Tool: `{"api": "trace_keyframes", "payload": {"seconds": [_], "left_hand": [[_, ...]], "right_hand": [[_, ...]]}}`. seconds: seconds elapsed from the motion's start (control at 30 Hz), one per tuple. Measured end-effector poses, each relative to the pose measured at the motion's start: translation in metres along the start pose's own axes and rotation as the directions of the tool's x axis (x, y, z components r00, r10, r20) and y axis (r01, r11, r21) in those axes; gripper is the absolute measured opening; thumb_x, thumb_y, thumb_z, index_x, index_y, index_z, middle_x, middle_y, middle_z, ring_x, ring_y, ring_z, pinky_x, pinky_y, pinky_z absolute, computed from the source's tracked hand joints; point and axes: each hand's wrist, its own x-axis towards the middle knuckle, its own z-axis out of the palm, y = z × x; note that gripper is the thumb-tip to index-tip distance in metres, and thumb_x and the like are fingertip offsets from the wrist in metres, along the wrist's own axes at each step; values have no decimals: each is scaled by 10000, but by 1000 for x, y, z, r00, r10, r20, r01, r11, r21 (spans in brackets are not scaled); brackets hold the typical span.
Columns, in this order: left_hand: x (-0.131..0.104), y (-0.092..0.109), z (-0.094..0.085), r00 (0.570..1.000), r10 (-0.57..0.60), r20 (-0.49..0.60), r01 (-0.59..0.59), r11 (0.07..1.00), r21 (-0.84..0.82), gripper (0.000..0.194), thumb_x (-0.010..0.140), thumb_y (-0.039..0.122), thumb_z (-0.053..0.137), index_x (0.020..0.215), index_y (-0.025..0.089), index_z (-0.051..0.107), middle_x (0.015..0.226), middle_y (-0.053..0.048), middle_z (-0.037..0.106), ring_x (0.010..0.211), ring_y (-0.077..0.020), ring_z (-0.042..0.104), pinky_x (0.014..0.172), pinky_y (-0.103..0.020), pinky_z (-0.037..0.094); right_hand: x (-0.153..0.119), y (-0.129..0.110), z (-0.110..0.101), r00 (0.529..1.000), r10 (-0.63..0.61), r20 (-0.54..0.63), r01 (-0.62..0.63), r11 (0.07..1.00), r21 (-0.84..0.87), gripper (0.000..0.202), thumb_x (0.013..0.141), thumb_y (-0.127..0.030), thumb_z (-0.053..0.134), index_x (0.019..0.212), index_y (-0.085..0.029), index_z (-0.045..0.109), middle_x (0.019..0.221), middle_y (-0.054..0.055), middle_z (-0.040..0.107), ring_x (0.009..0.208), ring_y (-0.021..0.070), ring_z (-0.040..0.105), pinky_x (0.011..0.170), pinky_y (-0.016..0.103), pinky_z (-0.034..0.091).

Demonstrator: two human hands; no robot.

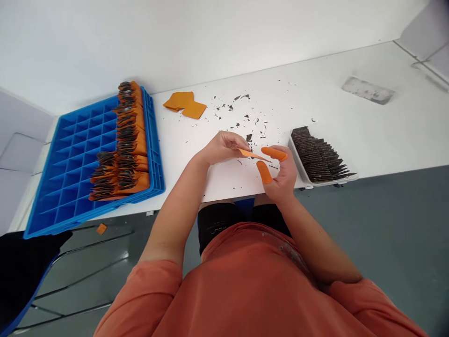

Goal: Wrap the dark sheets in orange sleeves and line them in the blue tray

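The grip of my left hand (227, 144) is pinched on one thin orange packet (249, 154). From my seat far away, I see it held up over the near part of the white table (379, 135). The grip of my right hand (285, 175) is spread: the thumb and a finger, both in orange covers (264, 173), stand apart with the packet's tip between them. I cannot tell if they touch it, or if anything is inside.

To me, a fair bit looks done and more looks left. In the blue tray (156, 154) on the left, the row on the right side is stuffed with full packets (131, 135), dark bits poking out. The next row has some at its near end. Many other slots show just blue walls. The white tub (299, 164) by my right hand has lots of dark squares (315, 157). Some flat orange pieces (180, 100) lie past my left hand. Dark crumbs (249, 138) dot the table, so I guess the squares break easily.
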Motion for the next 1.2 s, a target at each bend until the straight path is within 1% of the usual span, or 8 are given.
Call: {"api": "trace_keyframes", "payload": {"seconds": [0.17,0.33,0.5,0.7,0.87,0.97,1.07,1.2], "left_hand": [[3,-5,2,1000,13,23,-14,999,47,394,641,494,1081,783,200,859,839,-71,803,791,-164,747,697,-298,616],[5,-3,7,987,108,-122,-115,992,-52,423,646,539,1077,695,215,810,738,-14,718,693,-118,664,617,-270,555],[4,1,11,983,126,-133,-134,990,-52,463,659,529,1074,658,193,756,729,-11,697,666,-124,678,585,-273,572],[4,-2,12,978,69,-197,-85,993,-77,508,632,501,1091,678,171,707,701,10,697,656,-104,682,581,-229,552],[1,-4,9,998,-59,1,59,996,-71,430,686,379,1082,970,190,821,937,-46,828,814,-146,779,710,-262,632],[-1,-3,6,994,-86,62,87,996,-13,416,754,433,1044,1019,181,845,1011,-92,846,869,-187,803,755,-315,659],[2,-4,2,992,54,-115,-51,998,24,400,755,506,1033,898,194,828,853,-40,797,717,-133,721,658,-278,601],[7,-9,3,913,255,-320,-256,966,38,481,714,599,1032,999,267,831,770,26,698,727,-121,686,686,-276,585]], "right_hand": [[2,2,1,995,87,-48,-87,996,6,69,1022,-306,718,1068,-273,757,995,28,721,937,191,684,834,381,568],[6,5,4,965,260,28,-260,966,-15,126,953,-375,754,955,-257,709,934,15,712,858,181,641,766,359,531],[8,5,5,957,258,130,-265,964,36,221,918,-323,759,1133,-277,774,1103,45,771,997,211,684,858,402,556],[6,6,6,949,315,3,-312,937,158,100,935,-376,801,983,-289,805,993,15,763,899,185,674,811,384,546],[1,16,6,879,473,-59,-451,865,218,289,935,-562,817,979,-277,798,870,-1,722,807,172,628,809,380,537],[1,18,6,878,478,-36,-459,860,221,380,956,-646,765,970,-266,767,899,16,738,836,185,653,830,388,560],[6,13,5,871,491,-7,-484,860,160,346,958,-597,754,917,-254,734,884,15,730,817,175,628,785,360,541],[12,3,6,858,501,115,-508,861,41,222,877,-458,800,872,-242,749,850,-2,741,770,158,592,755,352,492]]}}
